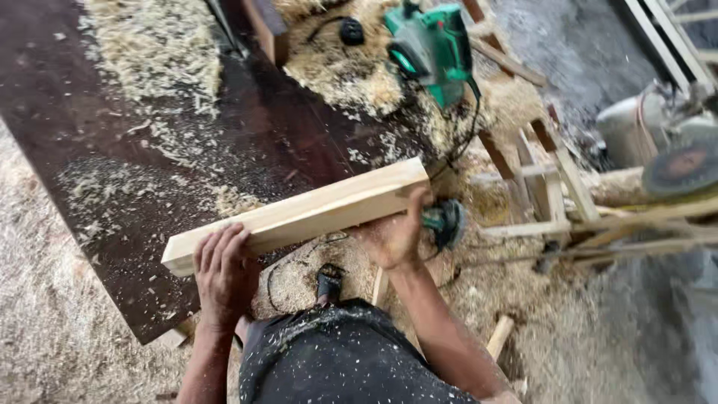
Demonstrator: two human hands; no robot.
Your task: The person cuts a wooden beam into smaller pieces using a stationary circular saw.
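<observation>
Left hand: I see my left hand (222,271) curled over the near end of the pale wooden beam (299,215), fingers folded across its top edge, gripping it.
Right hand: my right hand (395,233) is under the far end of the beam, closed against its side and underside; motion blur hides the fingers, so I'd say it holds the beam but can't swear to how tightly.
Beam: it runs at a slant from lower left to upper right, carried between both hands above the edge of the dark board (112,150).
Board: dusted with wood shavings (153,45), thickest at the top.
Green power tool: a planer-like machine (432,46) sits in sawdust well beyond the beam's far end.
Small green tool: a round one (446,222) lies just beside my right hand.
Right side: a wooden frame (557,183) stands among sawdust.
</observation>
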